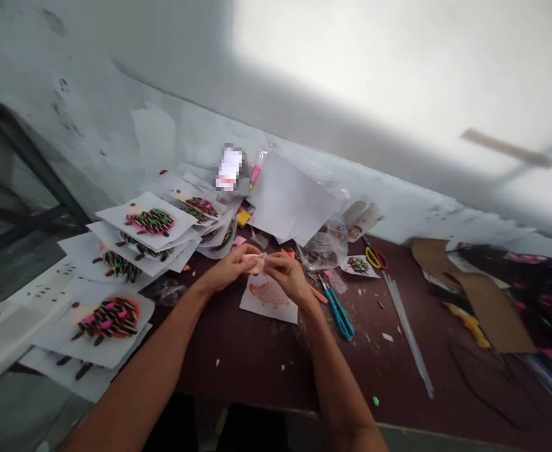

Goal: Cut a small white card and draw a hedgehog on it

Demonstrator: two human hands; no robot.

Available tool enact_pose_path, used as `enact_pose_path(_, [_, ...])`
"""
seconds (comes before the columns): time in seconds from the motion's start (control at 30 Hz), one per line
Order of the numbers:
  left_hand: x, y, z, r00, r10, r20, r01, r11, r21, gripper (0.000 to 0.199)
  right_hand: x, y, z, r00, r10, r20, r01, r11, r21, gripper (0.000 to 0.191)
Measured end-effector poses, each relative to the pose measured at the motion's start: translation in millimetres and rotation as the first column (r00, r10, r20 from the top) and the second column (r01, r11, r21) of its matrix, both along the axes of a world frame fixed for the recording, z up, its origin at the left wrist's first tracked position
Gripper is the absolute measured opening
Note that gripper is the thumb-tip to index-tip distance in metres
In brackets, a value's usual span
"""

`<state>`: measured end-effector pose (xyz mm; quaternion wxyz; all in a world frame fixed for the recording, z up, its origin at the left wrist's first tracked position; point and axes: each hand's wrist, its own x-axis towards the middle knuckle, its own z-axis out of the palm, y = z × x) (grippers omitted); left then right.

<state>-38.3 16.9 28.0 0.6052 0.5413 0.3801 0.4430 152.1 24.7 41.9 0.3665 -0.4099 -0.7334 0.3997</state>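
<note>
My left hand point(235, 265) and my right hand point(285, 270) meet above the middle of the dark table. Between their fingertips is a small pale peach piece point(259, 263) with a clear wrapper around it; the fingers of both hands are pinched on it. Just below lies a white sheet with an orange hedgehog drawing point(270, 294), partly behind my right hand. Blue-handled pliers point(338, 314) rest to the right of my right wrist.
Stacked sheets with decorated hedgehogs point(151, 221) cover the left side. Blank paper point(294, 194) and a clear bag point(325, 246) are at the back. Scissors point(376, 257), pale sticks point(408, 336), a yellow glue gun point(470, 323) and brown cardboard point(492, 307) lie at the right.
</note>
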Motion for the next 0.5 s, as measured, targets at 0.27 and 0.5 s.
enact_pose_path(0.27, [3.5, 0.4, -1.7, 1.000, 0.001, 0.027, 0.001, 0.998, -0.057, 0.034, -4.0, -2.7, 1.0, 0.998, -0.023, 0.053, 0.018, 0.995, 0.096, 0.011])
enact_pose_path(0.5, [8.7, -1.4, 1.1, 0.998, -0.002, 0.068, 0.003, 1.000, -0.012, 0.035, -6.8, -5.6, 2.4, 0.970, -0.101, 0.221, 0.044, 0.967, 0.250, 0.007])
